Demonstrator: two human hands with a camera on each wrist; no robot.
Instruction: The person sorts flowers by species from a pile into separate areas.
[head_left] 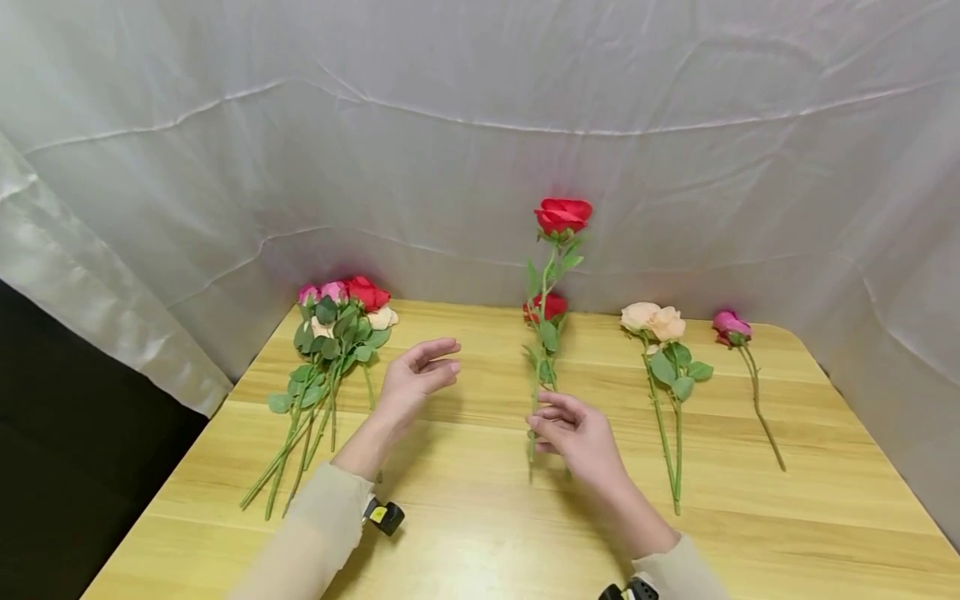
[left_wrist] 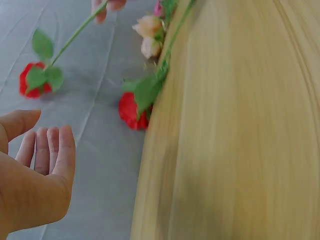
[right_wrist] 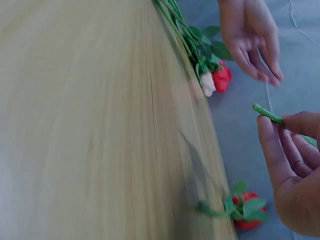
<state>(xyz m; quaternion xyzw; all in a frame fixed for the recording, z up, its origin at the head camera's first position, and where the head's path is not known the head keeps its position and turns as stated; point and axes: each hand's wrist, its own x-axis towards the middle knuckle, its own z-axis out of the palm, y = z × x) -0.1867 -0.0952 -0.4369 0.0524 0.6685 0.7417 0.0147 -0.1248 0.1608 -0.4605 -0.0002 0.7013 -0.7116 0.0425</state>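
Note:
Between thumb and fingers my right hand pinches the green stem of a red rose, bloom up, raised over the table in the head view. In the right wrist view the cut end of that stem pokes out past the fingertips. Behind it another red rose lies on the table, partly covered by the held one. My left hand hovers with nothing in it, fingers loosely bent, between that rose and the bunch of mixed roses on the left. The left wrist view shows its palm beside the held bloom.
On the right of the wooden table lie peach roses with green leaves, then a single magenta rose with a bent stem. A grey cloth hangs right behind the table's far edge.

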